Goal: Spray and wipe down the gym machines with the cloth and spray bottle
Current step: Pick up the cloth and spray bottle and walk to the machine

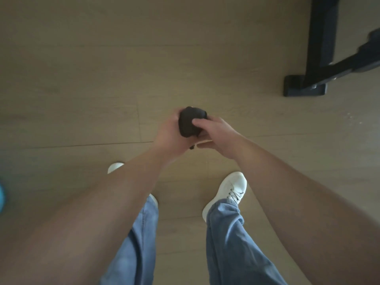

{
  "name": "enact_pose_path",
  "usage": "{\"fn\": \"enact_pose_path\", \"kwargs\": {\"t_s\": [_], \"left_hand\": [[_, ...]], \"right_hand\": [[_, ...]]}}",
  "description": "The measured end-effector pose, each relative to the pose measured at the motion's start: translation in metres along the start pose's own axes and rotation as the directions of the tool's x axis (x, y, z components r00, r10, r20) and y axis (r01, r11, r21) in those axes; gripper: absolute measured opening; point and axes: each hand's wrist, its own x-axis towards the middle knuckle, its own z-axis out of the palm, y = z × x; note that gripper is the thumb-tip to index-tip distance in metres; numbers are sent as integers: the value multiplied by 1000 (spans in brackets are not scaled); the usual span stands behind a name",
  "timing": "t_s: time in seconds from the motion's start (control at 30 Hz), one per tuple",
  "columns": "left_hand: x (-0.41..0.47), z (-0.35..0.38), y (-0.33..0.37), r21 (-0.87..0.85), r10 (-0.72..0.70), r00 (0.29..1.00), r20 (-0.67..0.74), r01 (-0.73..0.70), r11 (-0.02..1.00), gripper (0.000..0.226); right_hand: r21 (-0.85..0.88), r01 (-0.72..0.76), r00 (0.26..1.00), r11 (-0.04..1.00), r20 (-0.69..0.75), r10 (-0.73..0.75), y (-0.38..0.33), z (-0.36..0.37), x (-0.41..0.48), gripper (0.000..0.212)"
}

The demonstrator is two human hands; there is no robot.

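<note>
Both hands meet out in front, mid-view, on one dark cloth (190, 122) bunched into a ball. The cloth is held up off the floor (82, 79), between the two hands and touching both.

The left hand (169, 132) grips the cloth from its left side with the palm against it. Its fingers wrap round the back and are mostly hidden. The right hand (219, 135) holds the cloth's right side, with fingers (197, 121) curled onto its front. One lower digit sticks out straight beneath the cloth, pointing toward the left hand; whether it touches the cloth is unclear. A small dark bit (192, 147) shows just under the heel of the left hand. It may be a loose cloth end or something else; cannot tell.

Both forearms are bare and run in from the lower corners.

A black machine frame (320, 48) stands up and to the right of the right hand, well apart from it. Its flat foot (304, 88) rests on the pale plank floor.

Below the hands are blue jeans (226, 243) and white shoes. The right shoe (230, 190) is under the right wrist. The left shoe (115, 167) is partly covered by the left forearm.

A blurred blue thing (1, 196) sits at the far left edge, well away from the left hand; too smeared to identify.
</note>
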Motion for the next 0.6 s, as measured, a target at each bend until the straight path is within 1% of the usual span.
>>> {"fn": "enact_pose_path", "kwargs": {"t_s": [0.03, 0.1, 0.17, 0.2, 0.23, 0.27, 0.33, 0.37, 0.4, 0.43, 0.53, 0.6], "left_hand": [[-8, -9, 6, -45, -18, 1000, -18, 17, 999, 66], [-26, -29, 20, -139, -66, 998, -23, 62, 988, 60], [-43, -52, 34, -207, -93, 995, -36, 84, 975, 60], [-50, -64, 41, -243, -108, 993, -38, 96, 965, 64], [-58, -76, 48, -273, -123, 992, -35, 109, 956, 71], [-68, -89, 55, -307, -133, 991, -23, 119, 944, 77], [-87, -112, 69, -359, -111, 994, 19, 110, 927, 79], [-96, -121, 76, -379, -92, 995, 43, 102, 920, 77], [-108, -132, 85, -406, -79, 995, 66, 99, 908, 73], [-119, -142, 94, -437, -76, 993, 89, 108, 893, 67], [-148, -159, 120, -491, -53, 993, 107, 99, 865, 42], [-172, -170, 144, -523, -44, 996, 78, 78, 849, 27]], "right_hand": [[11, 17, 1000, 1000, 7, -17, -10, 4, -13, 26], [-47, 83, 996, 995, -32, -85, -27, 9, -38, 36], [-177, 152, 976, 972, -129, -176, -42, 14, -62, 41], [-272, 183, 957, 945, -172, -235, -50, 16, -75, 44], [-386, 214, 932, 898, -193, -305, -56, 17, -88, 47], [-513, 233, 914, 826, -176, -366, -62, 19, -99, 53], [-699, 286, 900, 655, -38, -434, -78, 29, -122, 71], [-754, 334, 883, 566, 41, -467, -86, 36, -131, 76], [-788, 372, 862, 491, 97, -497, -96, 45, -143, 76], [-802, 396, 841, 448, 121, -527, -105, 53, -154, 70], [-830, 382, 788, 407, 63, -613, -134, 70, -192, 40], [-857, 348, 776, 381, 35, -630, -152, 79, -224, 29]]}}
